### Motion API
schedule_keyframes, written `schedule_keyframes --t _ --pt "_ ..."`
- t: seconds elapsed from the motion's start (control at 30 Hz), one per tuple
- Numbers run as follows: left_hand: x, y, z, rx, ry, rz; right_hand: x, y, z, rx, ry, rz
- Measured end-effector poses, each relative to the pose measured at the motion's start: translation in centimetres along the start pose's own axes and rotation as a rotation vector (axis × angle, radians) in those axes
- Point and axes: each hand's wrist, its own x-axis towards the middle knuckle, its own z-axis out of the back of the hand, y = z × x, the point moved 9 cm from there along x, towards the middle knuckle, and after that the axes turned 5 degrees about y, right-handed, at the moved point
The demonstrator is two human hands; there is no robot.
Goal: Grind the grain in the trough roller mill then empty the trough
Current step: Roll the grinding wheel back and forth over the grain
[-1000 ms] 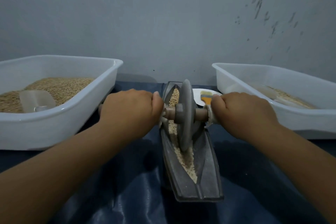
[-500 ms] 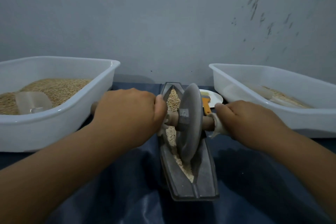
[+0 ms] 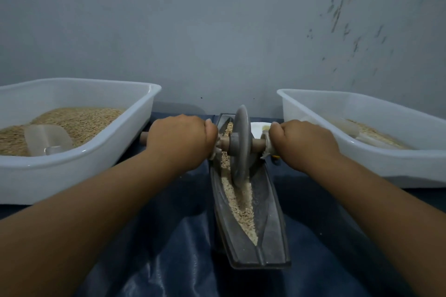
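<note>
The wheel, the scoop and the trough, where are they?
wheel (image 3: pixel 239 152), head view, on its grey disc face.
scoop (image 3: pixel 47 138), head view, on its clear bowl.
trough (image 3: pixel 271 219), head view, on its bare right wall.

Looks like a plain, makeshift grain-grinding corner rather than a fitted kitchen or lab. Backed by a bare grey wall (image 3: pixel 217 31) with dark scuffs at the right. Covered below with a glossy dark blue cloth (image 3: pixel 169 260). Set out with a hand trough mill (image 3: pixel 251 212) between two white plastic tubs, the left tub (image 3: pixel 96 159) heaped with grain (image 3: pixel 79 120) around a clear scoop (image 3: pixel 47 138), the right tub (image 3: pixel 362 159) nearly bare.
</note>
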Motion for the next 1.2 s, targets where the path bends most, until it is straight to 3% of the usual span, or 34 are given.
schedule_keyframes --t 0.23,0.3,0.4,0.53,0.67,0.87,1.0,1.1,1.2 --pt "-4.5 -1.5 1.6 -0.083 0.072 -0.195 -4.5 0.1 1.7 -0.121 0.090 0.118" --pt "-5.1 -1.0 2.2 -0.156 0.069 -0.085 -5.3 0.2 2.8 0.008 0.002 0.120" --pt "-4.5 0.0 2.3 -0.218 0.040 0.062 -4.4 1.1 2.2 -0.105 0.035 0.128" --pt "-2.6 -0.8 0.1 -0.050 0.074 -0.072 -1.4 1.5 0.8 -0.241 -0.012 0.133" --pt "-1.3 -0.8 -0.2 0.008 0.045 -0.051 -0.5 0.3 0.0 -0.033 0.027 0.009" --pt "-2.2 -1.3 0.5 -0.079 0.063 -0.113 -2.2 -0.1 0.3 -0.070 0.016 0.063" --pt "-4.3 1.0 3.1 -0.409 -0.060 0.114 -4.3 -0.4 1.1 -0.050 0.130 0.095" --pt "-5.4 0.7 4.6 -0.403 -0.236 0.075 -4.8 -0.4 1.4 -0.068 0.152 0.107" --pt "-4.3 0.3 3.7 -0.366 -0.178 0.033 -4.3 -0.3 1.6 0.082 0.042 0.067"
